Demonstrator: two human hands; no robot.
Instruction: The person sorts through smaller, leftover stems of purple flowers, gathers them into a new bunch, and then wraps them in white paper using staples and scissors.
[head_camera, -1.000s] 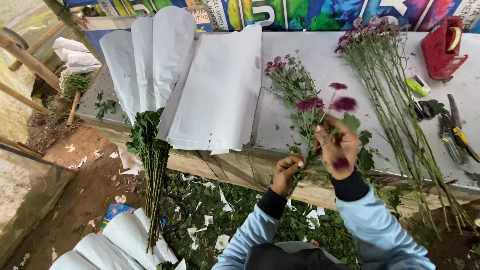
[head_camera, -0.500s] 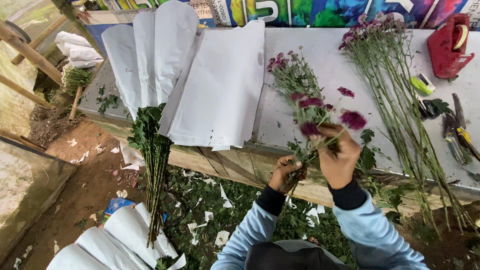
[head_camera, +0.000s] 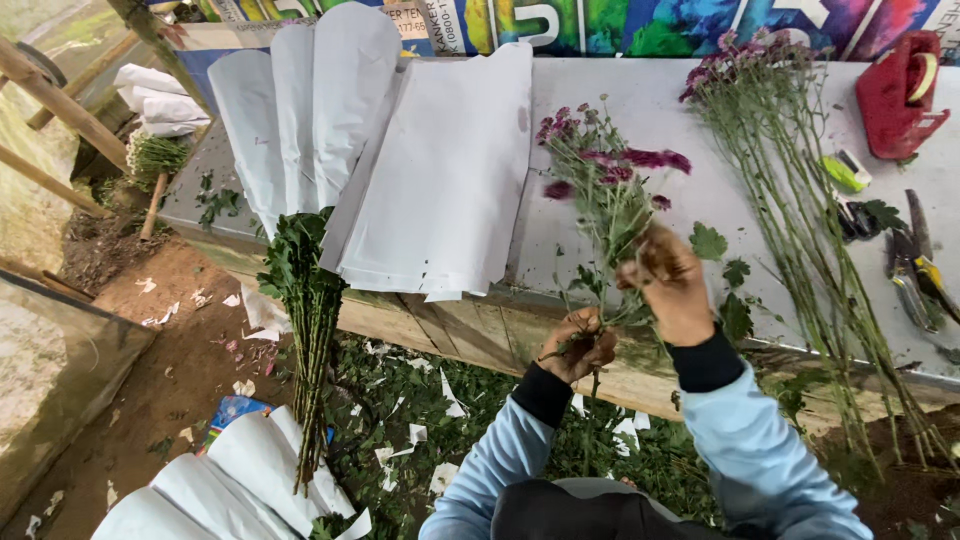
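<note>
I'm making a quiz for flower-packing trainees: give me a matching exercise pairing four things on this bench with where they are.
Things:
1. paper sleeves
2. red holder
3. long stems
4. purple flower bunch

Places:
A. far right corner of the table
B. held in both hands
C. fanned out on the left half of the table
D. lying on the table, right of the hands

Pairs: 1-C, 2-A, 3-D, 4-B

Paper sheets: white, fanned on my table, at 11 o'clock.
Long stems: lying at 2 o'clock.
Red holder: far at 2 o'clock.
Wrapped bunch: hanging at 9 o'clock.
</note>
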